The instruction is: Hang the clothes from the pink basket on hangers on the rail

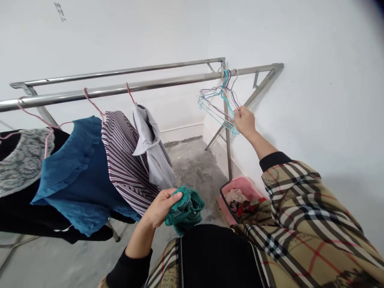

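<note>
Along the steel drying rack [120,87] hang a blue blouse [75,172], a striped shirt [126,160] and a grey shirt [153,152]. Just right of them, the left hand [160,208] is clamped on a crumpled teal cloth [186,210]. Further right, the right hand [244,122] closes on a bunch of coated wire hangers [219,106] at the rail's end, above a pink basket [240,196] of clothes on the concrete floor [195,168].

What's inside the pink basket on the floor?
The pink basket holds crumpled clothes: a pale beige piece and a dark red patterned one. The plaid sleeve covers the basket's near end, and anything beneath the top clothes cannot be seen.
</note>
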`<state>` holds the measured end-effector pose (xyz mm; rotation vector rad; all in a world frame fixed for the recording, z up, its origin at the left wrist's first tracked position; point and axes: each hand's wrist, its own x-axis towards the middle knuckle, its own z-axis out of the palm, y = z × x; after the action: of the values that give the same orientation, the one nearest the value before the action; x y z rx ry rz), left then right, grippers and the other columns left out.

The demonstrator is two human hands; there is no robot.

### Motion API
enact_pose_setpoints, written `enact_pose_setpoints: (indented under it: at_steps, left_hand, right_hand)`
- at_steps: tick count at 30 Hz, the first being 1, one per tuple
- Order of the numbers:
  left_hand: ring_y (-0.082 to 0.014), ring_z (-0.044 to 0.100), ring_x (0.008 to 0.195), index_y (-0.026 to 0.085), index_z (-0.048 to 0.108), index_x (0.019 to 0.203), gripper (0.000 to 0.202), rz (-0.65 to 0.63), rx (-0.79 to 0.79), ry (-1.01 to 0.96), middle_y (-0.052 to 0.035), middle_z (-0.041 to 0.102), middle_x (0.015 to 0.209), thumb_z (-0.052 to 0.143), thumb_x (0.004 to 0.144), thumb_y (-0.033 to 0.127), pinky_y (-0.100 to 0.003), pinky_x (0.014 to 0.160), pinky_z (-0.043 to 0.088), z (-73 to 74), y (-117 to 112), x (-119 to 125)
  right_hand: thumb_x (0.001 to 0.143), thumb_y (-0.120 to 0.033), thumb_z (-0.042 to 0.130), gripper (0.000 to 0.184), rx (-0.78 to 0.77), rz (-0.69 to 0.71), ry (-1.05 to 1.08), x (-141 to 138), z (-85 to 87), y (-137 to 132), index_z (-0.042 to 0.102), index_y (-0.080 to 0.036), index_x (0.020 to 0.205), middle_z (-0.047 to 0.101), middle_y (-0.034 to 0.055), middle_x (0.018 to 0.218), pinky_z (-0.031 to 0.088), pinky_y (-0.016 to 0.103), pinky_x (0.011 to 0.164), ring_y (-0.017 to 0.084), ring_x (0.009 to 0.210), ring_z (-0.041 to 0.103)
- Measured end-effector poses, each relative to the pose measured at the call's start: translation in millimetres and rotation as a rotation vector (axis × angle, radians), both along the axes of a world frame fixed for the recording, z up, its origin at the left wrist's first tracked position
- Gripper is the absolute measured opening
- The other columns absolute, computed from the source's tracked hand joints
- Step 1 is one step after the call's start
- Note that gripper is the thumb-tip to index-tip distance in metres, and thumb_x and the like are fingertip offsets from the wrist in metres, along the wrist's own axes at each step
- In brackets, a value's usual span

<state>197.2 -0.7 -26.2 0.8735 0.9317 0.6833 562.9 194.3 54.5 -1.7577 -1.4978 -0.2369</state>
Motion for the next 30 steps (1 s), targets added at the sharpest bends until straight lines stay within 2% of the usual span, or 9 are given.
enact_pose_setpoints:
  at_steps: [4, 7, 13, 16, 18, 21, 25, 27, 30]
  left_hand:
    - [-0.0133, 0.062, 0.055, 0.015, 0.070, 0.077, 0.035, 0.089, -0.020, -0.028, -0.0015, 0.067, 0.064, 0.083, 0.066, 0.046, -0.026, 0.059, 0.054, 4.8, 5.2, 6.8]
    - [-0.0138, 0.063, 0.055, 0.015, 0.070, 0.080, 0.034, 0.155, -0.012, -0.066, -0.0012, 0.067, 0.065, 0.086, 0.063, 0.039, -0.027, 0.059, 0.055, 7.7, 9.6, 11.1]
    - [-0.0121, 0.064, 0.059, 0.018, 0.068, 0.086, 0.032, 0.284, 0.031, -0.139, 0.0013, 0.067, 0.069, 0.084, 0.062, 0.028, -0.023, 0.060, 0.054, 6.7, 20.7, 8.8]
    - [-0.0135, 0.064, 0.062, 0.020, 0.067, 0.090, 0.029, 0.323, 0.073, -0.141, 0.0001, 0.068, 0.074, 0.079, 0.066, 0.029, -0.026, 0.063, 0.056, 3.2, 28.3, 3.5]
    - [-0.0160, 0.066, 0.065, 0.021, 0.067, 0.096, 0.031, 0.336, 0.120, -0.098, -0.0018, 0.070, 0.079, 0.075, 0.069, 0.032, -0.030, 0.066, 0.057, 1.1, 33.4, 0.4]
    - [-0.0192, 0.068, 0.070, 0.021, 0.065, 0.106, 0.038, 0.323, 0.184, -0.048, -0.0042, 0.071, 0.086, 0.072, 0.072, 0.037, -0.035, 0.072, 0.058, 0.8, 40.3, -1.1]
    - [-0.0212, 0.069, 0.077, 0.021, 0.063, 0.108, 0.041, 0.342, 0.205, -0.041, -0.0046, 0.071, 0.086, 0.069, 0.073, 0.041, -0.036, 0.075, 0.057, 5.4, 46.2, 2.2]
    - [-0.0203, 0.068, 0.077, 0.022, 0.063, 0.108, 0.040, 0.359, 0.197, -0.045, -0.0036, 0.070, 0.085, 0.069, 0.073, 0.040, -0.035, 0.076, 0.057, 7.3, 47.6, 4.7]
    - [-0.0178, 0.066, 0.071, 0.023, 0.062, 0.107, 0.037, 0.361, 0.161, -0.064, -0.0016, 0.068, 0.084, 0.070, 0.072, 0.036, -0.034, 0.070, 0.057, 6.9, 48.3, 9.1]
  right_hand:
    - [0.096, -0.034, 0.034, 0.031, 0.074, 0.123, 0.059, -9.7, 7.5, -12.0, 0.060, -0.018, 0.102, 0.067, 0.0091, 0.086, 0.047, 0.036, 0.079, 0.026, 0.086, 0.063]
    - [0.097, -0.038, 0.032, 0.036, 0.109, 0.197, 0.095, -18.7, -0.4, -41.2, 0.060, -0.018, 0.109, 0.067, 0.0080, 0.082, 0.048, 0.036, 0.076, 0.024, 0.078, 0.064]
    - [0.097, -0.049, 0.034, 0.044, -0.001, 0.280, 0.231, -23.2, -57.8, -153.0, 0.059, -0.022, 0.120, 0.059, 0.0023, 0.065, 0.049, 0.034, 0.059, 0.020, 0.056, 0.058]
    - [0.093, -0.050, 0.044, 0.037, -0.103, 0.328, 0.313, 1.9, -83.4, -207.1, 0.065, -0.029, 0.115, 0.056, 0.0006, 0.061, 0.047, 0.034, 0.053, 0.020, 0.051, 0.054]
    - [0.090, -0.049, 0.051, 0.032, -0.191, 0.385, 0.453, 25.8, -90.8, -234.9, 0.065, -0.036, 0.116, 0.050, -0.0008, 0.056, 0.043, 0.036, 0.046, 0.021, 0.047, 0.051]
    - [0.086, -0.049, 0.055, 0.029, -0.283, 0.402, 0.523, 57.4, -88.0, -266.7, 0.066, -0.048, 0.113, 0.052, 0.0025, 0.055, 0.041, 0.041, 0.040, 0.024, 0.046, 0.052]
    - [0.083, -0.055, 0.057, 0.022, -0.341, 0.278, 0.405, 76.9, -75.8, -294.0, 0.067, -0.061, 0.101, 0.073, 0.0018, 0.082, 0.054, 0.050, 0.049, 0.033, 0.063, 0.066]
    - [0.083, -0.055, 0.056, 0.022, -0.333, 0.282, 0.379, 78.9, -73.9, -298.5, 0.067, -0.062, 0.101, 0.075, 0.0007, 0.090, 0.059, 0.051, 0.054, 0.033, 0.070, 0.070]
    - [0.086, -0.050, 0.056, 0.023, -0.352, 0.428, 0.308, 72.9, -78.3, -292.5, 0.071, -0.051, 0.104, 0.076, 0.0029, 0.093, 0.064, 0.047, 0.062, 0.031, 0.076, 0.073]
